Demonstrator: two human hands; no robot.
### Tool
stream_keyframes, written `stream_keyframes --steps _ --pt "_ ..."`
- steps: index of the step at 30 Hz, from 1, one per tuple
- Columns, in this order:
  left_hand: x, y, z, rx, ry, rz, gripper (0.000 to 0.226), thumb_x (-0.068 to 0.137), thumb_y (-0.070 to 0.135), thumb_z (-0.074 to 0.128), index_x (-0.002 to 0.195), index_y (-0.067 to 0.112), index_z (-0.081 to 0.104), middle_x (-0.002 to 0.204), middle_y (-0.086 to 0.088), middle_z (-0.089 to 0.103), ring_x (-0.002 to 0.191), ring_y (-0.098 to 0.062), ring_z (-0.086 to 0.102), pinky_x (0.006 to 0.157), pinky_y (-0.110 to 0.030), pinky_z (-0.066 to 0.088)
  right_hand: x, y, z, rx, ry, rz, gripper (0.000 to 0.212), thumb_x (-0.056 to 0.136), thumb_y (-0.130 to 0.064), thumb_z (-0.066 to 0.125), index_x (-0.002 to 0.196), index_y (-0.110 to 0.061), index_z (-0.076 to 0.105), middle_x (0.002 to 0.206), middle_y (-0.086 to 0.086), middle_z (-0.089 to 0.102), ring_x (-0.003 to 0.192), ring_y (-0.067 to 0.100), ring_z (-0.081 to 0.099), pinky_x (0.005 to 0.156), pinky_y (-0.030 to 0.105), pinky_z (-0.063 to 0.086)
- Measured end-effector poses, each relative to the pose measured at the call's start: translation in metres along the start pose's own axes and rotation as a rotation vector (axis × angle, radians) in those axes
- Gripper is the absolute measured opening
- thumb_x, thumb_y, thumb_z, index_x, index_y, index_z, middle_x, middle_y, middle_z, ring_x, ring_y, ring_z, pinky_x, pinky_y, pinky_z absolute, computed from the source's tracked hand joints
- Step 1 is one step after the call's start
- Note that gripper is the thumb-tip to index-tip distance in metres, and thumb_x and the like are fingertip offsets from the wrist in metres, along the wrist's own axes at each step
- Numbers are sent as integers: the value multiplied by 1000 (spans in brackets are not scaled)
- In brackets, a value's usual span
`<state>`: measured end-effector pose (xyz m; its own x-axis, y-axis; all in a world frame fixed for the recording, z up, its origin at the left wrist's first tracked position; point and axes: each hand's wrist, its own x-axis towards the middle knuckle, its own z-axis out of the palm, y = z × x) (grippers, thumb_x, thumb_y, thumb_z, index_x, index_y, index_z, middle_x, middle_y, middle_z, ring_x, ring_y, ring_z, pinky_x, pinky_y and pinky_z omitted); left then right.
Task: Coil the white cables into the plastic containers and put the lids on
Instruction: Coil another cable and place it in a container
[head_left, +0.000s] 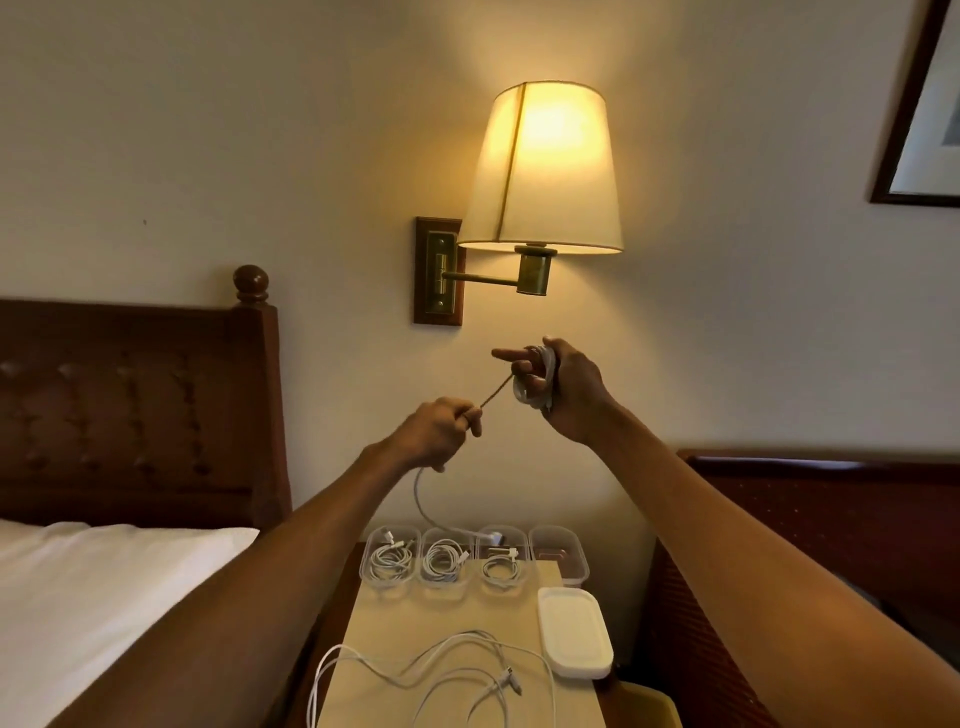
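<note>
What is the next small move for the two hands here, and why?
Probably one more wrap: the left hand should carry the white cable around the fingers of the right hand. A coil already sits there, but a long tail hangs from the left hand down to the containers, so winding seems unfinished.

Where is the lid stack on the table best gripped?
Likely across its short width, pinching the two long rims from above. The lids lie flat near the right edge of the table, rounded and oblong, so the long sides are closest together. The loose cables crowd only their left side.
</note>
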<state>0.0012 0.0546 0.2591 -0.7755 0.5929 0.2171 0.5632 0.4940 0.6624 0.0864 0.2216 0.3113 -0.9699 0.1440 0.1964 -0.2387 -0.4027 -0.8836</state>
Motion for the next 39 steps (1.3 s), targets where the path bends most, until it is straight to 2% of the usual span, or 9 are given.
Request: stream_keyframes --steps 4,9,15,19,21,24,31,36,39 --pt "-16 18 32 25 -273 -44 28 103 5 37 110 11 63 78 -5 55 58 -15 55 42 -23 49 9 1 -1 -264 80 -64 52 106 -36 23 112 5 55 109 19 70 69 17 63 57 19 47" --pt "-22 55 35 85 -362 46 28 105 10 38 115 9 63 77 -1 53 56 -11 49 46 -19 45 11 8 -22 -650 219 -166 54 105 -38 31 118 9 53 121 28 60 101 34 67 84 32 53" --pt "-18 80 -8 352 -272 170 27 100 9 48 116 15 69 85 10 56 66 -10 54 50 -19 44 1 8 -41 -863 217 -19 54 106 -36 29 114 11 54 114 26 65 81 23 70 75 30 56" --pt "-12 75 -34 454 -229 243 20 97 24 61 110 17 74 103 4 68 83 -10 60 68 -26 52 -9 8 -47 -935 -45 191 51 107 -32 26 116 8 55 99 24 71 66 22 69 60 23 54" --pt "-10 73 -43 441 -212 268 21 95 27 65 109 15 74 96 4 70 76 -7 58 65 -23 47 -11 11 -50 -960 -149 245 57 107 -33 25 114 11 60 89 18 72 60 19 66 57 23 52" --pt "-9 74 -53 417 -187 326 21 93 28 67 107 14 74 81 11 65 68 -6 56 60 -19 40 -12 16 -48 -829 -256 367 61 106 -34 23 103 11 64 78 11 70 50 13 57 50 20 48" --pt "2 55 -64 399 -62 364 16 92 22 69 105 18 76 97 7 72 88 -5 62 76 -24 45 -20 13 -44 -426 -452 598 68 98 -57 27 74 -6 64 51 -1 47 35 7 35 38 11 29" --pt "0 21 -51 456 167 280 20 98 25 60 111 29 74 114 6 70 98 -16 61 75 -36 54 -22 5 -47 -173 -565 593 54 99 -51 39 74 -7 58 55 -1 51 35 6 40 38 10 30" --pt "-5 6 -32 541 159 231 26 101 27 51 121 33 68 120 4 66 100 -19 60 76 -36 54 -20 3 -45 -101 -564 504 43 101 -42 39 78 -9 54 58 -1 51 39 6 40 40 11 31"
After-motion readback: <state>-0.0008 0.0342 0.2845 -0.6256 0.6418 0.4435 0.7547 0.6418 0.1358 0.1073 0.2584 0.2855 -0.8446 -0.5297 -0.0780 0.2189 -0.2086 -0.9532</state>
